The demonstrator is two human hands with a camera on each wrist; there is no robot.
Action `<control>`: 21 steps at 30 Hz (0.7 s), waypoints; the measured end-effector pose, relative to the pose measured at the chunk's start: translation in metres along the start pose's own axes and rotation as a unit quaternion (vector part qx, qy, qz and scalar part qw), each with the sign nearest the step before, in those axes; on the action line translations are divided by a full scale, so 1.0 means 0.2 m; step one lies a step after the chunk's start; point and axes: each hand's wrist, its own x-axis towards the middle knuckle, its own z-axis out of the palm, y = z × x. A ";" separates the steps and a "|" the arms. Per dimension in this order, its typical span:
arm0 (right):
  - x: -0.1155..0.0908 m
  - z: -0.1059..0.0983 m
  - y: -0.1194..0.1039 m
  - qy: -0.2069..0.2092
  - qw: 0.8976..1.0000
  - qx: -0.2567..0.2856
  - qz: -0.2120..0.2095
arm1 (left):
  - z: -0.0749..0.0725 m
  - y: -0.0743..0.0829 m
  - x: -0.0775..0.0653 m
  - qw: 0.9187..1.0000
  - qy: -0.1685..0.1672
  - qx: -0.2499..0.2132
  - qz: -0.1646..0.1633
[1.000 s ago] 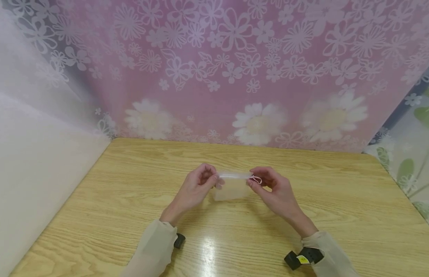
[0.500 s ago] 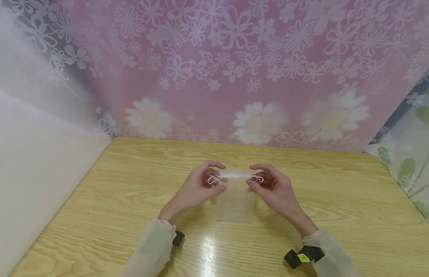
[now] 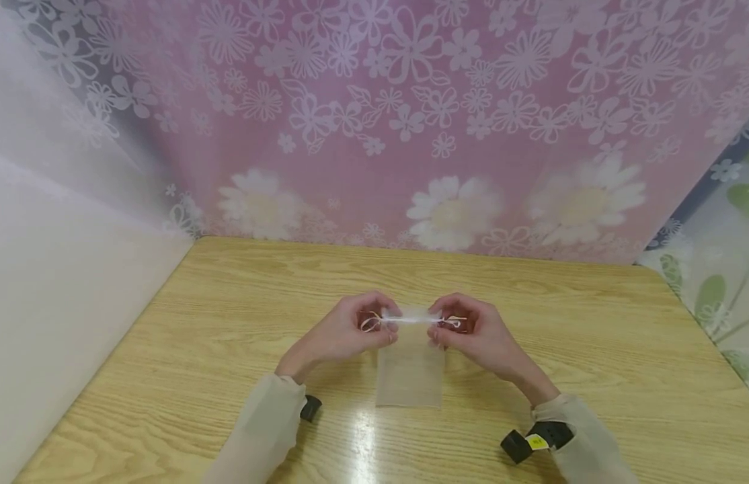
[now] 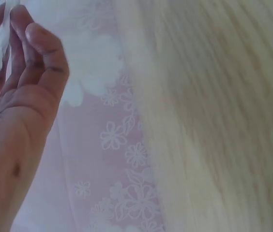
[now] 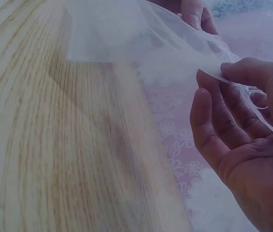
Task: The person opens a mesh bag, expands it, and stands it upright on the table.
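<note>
Pinching a sheer pouch (image 3: 409, 376), fingers (image 3: 382, 337) of both hands (image 3: 338, 333) (image 3: 486, 339), bottom edge (image 3: 407, 405) only in head and right-wrist views

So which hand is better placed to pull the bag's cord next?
Either could serve; perhaps the right hand: it pinches the bag with a cord loop by its palm. The left hand has one too.

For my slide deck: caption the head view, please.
Left hand and right hand hold a translucent drawstring bag above a wood-grain table.

Sheer bag (image 3: 409, 376), prob. mesh, spread over tbl (image 3: 217, 349), w/ white cord loops (image 3: 454, 324)
</note>
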 end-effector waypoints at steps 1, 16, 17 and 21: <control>0.00 0.00 0.00 -0.004 1.000 0.001 0.005 | 0.00 0.00 0.00 1.000 -0.005 0.006 -0.001; 0.00 -0.02 0.00 -0.105 0.993 -0.022 0.044 | -0.02 -0.02 0.00 0.997 -0.071 0.016 -0.018; 0.01 -0.03 0.00 -0.109 0.993 -0.026 0.043 | -0.02 -0.02 0.00 0.997 -0.078 0.020 -0.015; 0.01 -0.04 0.00 -0.116 0.992 -0.031 0.045 | -0.03 -0.01 0.00 0.994 -0.099 0.036 -0.008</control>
